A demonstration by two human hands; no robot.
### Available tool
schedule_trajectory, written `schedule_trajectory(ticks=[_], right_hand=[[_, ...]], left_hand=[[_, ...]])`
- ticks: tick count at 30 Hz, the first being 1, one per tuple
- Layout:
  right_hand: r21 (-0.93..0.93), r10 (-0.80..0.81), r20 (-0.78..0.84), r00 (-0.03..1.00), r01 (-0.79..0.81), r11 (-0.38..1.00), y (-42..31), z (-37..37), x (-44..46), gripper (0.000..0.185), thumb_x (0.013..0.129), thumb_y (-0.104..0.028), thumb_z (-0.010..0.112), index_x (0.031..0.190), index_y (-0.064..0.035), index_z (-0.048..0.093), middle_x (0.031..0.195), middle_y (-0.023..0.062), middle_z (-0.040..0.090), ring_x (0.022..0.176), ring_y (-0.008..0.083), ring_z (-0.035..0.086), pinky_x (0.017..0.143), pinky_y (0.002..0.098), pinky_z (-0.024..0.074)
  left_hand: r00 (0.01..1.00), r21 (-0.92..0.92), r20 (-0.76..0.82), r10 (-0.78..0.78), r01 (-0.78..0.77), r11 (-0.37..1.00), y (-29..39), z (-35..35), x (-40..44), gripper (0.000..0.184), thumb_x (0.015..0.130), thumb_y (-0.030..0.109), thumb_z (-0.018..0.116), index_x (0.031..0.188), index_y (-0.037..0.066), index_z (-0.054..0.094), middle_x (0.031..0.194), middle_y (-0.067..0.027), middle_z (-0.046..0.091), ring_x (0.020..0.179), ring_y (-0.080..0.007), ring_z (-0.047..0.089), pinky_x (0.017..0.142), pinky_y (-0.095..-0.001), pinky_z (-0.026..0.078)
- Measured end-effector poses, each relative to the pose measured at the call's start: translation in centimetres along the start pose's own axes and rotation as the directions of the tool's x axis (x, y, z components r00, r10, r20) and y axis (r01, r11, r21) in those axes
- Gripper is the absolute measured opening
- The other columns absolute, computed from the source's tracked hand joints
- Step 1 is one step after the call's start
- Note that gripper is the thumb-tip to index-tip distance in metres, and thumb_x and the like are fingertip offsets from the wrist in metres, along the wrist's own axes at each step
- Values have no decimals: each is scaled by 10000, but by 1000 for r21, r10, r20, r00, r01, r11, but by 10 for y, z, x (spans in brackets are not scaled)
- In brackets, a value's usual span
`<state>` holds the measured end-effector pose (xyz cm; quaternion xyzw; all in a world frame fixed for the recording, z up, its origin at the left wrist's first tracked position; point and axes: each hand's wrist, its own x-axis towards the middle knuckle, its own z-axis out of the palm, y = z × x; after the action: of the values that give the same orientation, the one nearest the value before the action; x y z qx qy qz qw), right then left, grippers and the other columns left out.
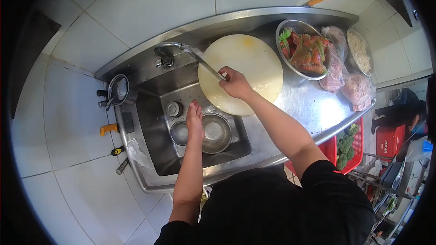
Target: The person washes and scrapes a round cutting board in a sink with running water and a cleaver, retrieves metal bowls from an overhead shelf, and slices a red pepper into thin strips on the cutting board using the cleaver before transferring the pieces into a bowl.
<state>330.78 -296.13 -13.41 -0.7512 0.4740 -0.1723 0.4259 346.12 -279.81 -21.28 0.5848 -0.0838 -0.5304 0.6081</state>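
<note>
My right hand (235,83) is closed round the end of a long metal faucet spout (202,60), above a round white cutting board (245,63). Over the steel sink (152,122), my left hand (195,119) holds nothing, its fingers stretched out toward the faucet. Beneath the left hand, a metal bowl (221,140) and a smaller bowl (180,132) rest in the basin. A small round metal piece (173,109) lies near them. Whether water runs from the spout cannot be made out.
A colander (285,59) of red peppers, bagged meat (359,91) and a bowl of pale shreds (359,51) stand right. Broccoli (346,147) fills a red crate. Left are a metal pot (131,96) and an orange handle (109,129). Another person (402,109) is at far right.
</note>
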Motion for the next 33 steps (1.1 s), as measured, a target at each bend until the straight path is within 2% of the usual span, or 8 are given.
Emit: schedule_trajectory(ticks=[2,5,12,15,17,19,27,33], right_hand=[[317,191,158,969,-233,919,-6,-5,-4,466,859,-123,600,1302,-17,503,719,91,594,535,167,570,484,335,468],[574,203,218,955,-294,764,0,-7,-15,433,896,-91,559,1312,11,492,692,54,552,462,123,510,406,288,414],[698,225,223,949,-316,643,13,-13,-37,281,977,-173,571,1226,-42,579,667,20,516,468,104,478,401,287,400],[486,188,20,982,-174,856,27,-24,-50,336,983,-219,595,1277,-56,603,737,91,634,507,199,584,489,346,487],[-197,-194,-376,906,127,972,40,-52,-65,376,983,-240,575,1339,-127,617,905,166,722,710,338,696,681,426,555],[-376,-130,-367,921,-20,926,47,-93,-77,403,973,-277,573,1368,-212,614,1050,185,711,930,400,684,838,478,539],[-593,145,-323,935,-319,739,85,-139,-104,418,980,-283,530,1392,-223,568,1109,217,688,973,422,671,844,526,539],[-415,183,-164,969,-236,879,63,-73,-143,451,983,-225,533,1429,-160,525,1138,258,676,1017,431,661,911,512,520]], left_hand=[[999,-10,-31,8,-8,1000,0,-6,-3,699,1066,497,415,1565,21,300,1629,-207,275,1501,-325,291,1233,-432,197],[997,-31,-65,42,-44,999,2,-18,-5,710,1064,512,414,1559,16,308,1626,-208,280,1504,-324,284,1237,-425,193],[996,-74,-43,80,-83,994,15,-22,-6,724,1064,519,409,1564,9,289,1631,-204,272,1513,-323,267,1244,-416,177],[998,-63,-6,65,-65,996,13,-12,1,736,1062,528,406,1567,6,280,1635,-205,263,1515,-323,262,1247,-414,165],[998,-21,50,47,-46,999,10,-4,7,756,1056,542,409,1569,4,273,1640,-205,251,1519,-324,251,1248,-420,155],[997,4,73,25,-26,1000,12,5,9,763,1054,545,413,1571,4,266,1645,-200,244,1525,-316,236,1248,-430,151],[976,29,216,-24,18,999,15,39,11,745,1056,528,417,1574,16,264,1632,-169,281,1525,-287,225,1235,-488,155],[967,29,251,-40,34,999,18,24,15,786,1050,613,308,1572,26,282,1619,-162,310,1513,-293,249,1226,-490,146]])
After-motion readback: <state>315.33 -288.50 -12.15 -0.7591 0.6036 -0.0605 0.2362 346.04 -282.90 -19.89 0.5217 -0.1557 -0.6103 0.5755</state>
